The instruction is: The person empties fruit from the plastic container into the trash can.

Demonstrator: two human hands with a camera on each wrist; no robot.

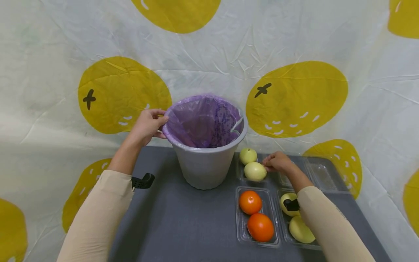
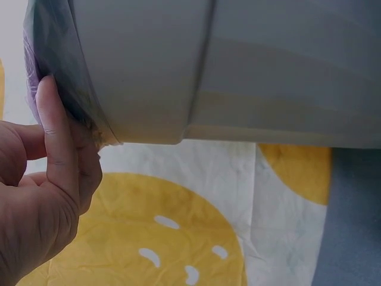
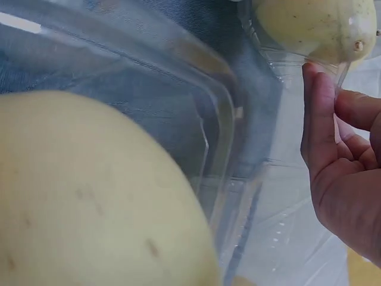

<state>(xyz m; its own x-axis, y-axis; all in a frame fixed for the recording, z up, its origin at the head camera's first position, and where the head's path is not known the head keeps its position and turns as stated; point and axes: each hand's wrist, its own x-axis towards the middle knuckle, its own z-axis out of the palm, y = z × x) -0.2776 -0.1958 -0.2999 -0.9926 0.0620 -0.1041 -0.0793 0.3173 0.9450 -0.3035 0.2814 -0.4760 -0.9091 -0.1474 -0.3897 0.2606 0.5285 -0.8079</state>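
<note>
Head view shows the relation that matters most: the rear tray (image 1: 240, 174), holding two pale fruits, lies at about 9 o'clock from the fingertips of the right hand (image 1: 278, 162), with the bin (image 1: 206, 163) beyond it at 10 o'clock. That tray's long axis runs roughly from 12 to 6; its nearer fruit (image 1: 255, 171) is oval, lying about 9 to 3, and its farther fruit (image 1: 248, 155) looks rounder. The right hand is much the nearer to the tray: its thumb and fingers are drawn together, pinching the thin plastic edge, as the right wrist view confirms. The left hand (image 1: 147, 125) grips the bin's rim at 9 o'clock, thumb and fingers bent about the edge and the purple liner (image 1: 196, 120)

The bin is smooth, grey and tapered, apparently hard plastic; the liner is thin, crinkled and translucent. The right wrist view shows faint brown flecks on the rear tray's fruit. At 6 o'clock from that tray, another see-through tray (image 1: 242, 233) carries two glossy, round orange fruits (image 1: 260, 227). At 5 o'clock, smooth pale fruits (image 1: 301, 230) sit in a third, partly behind the right sleeve (image 1: 330, 222). Underneath is a dark grey, matte tabletop (image 1: 176, 225), backed by a wrinkled whitish sheet (image 1: 209, 54) printed with yellow shapes
</note>
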